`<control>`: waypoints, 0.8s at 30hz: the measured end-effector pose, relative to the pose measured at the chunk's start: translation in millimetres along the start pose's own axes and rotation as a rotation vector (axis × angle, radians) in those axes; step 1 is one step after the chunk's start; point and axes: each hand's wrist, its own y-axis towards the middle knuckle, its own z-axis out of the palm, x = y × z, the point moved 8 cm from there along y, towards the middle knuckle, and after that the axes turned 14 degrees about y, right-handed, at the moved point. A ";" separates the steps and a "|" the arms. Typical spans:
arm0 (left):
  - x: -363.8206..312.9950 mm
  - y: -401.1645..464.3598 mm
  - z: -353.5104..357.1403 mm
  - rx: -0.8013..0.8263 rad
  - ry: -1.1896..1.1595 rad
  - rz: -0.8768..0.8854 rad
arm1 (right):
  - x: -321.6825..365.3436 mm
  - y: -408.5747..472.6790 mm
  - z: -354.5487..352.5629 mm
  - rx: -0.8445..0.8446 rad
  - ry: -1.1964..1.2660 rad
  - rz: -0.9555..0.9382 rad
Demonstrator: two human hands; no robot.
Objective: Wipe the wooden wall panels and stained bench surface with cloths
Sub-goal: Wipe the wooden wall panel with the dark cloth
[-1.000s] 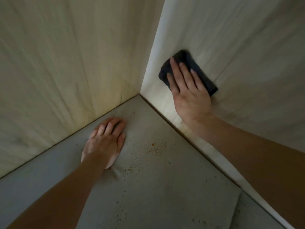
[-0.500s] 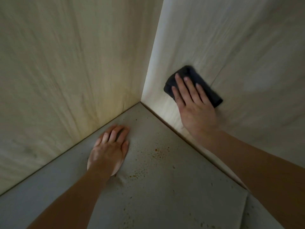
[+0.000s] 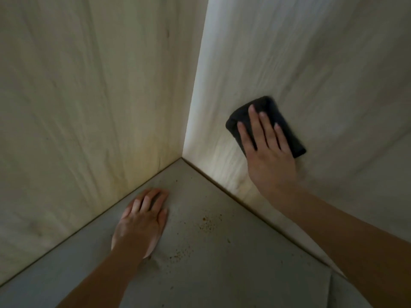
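Note:
Two pale wooden wall panels meet in a corner: the left panel (image 3: pixel 93 103) and the right panel (image 3: pixel 311 52). My right hand (image 3: pixel 269 156) presses a dark folded cloth (image 3: pixel 240 116) flat against the right panel, fingers straight. Below lies the grey bench surface (image 3: pixel 222 274), dotted with brown stains (image 3: pixel 206 223) near the corner. My left hand (image 3: pixel 140 223) rests palm down on the bench close to the left panel, fingers slightly bent; a pale edge shows under its palm, but I cannot tell what it is.
A seam (image 3: pixel 330 283) in the bench cushion runs at the lower right. More small brown specks (image 3: pixel 180 254) lie beside my left wrist. A dark gap line runs where the bench meets each panel.
My right hand has slid the dark cloth rightward along the right panel, away from the corner. My left hand has stayed in place on the bench.

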 end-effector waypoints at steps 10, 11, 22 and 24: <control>0.0 2.1 1.2 0.003 -0.013 0.014 | 17.0 56.7 -0.5 0.137 -0.048 -0.103; -0.4 1.8 -0.2 0.013 -0.019 0.019 | 6.3 54.2 -13.6 0.072 -0.045 -0.037; 1.4 2.0 -0.3 0.029 -0.060 -0.004 | -0.1 60.9 -26.9 0.026 -0.051 -0.077; 0.8 1.3 -2.1 0.027 -0.053 0.000 | -17.3 44.4 -34.8 -0.010 -0.047 -0.023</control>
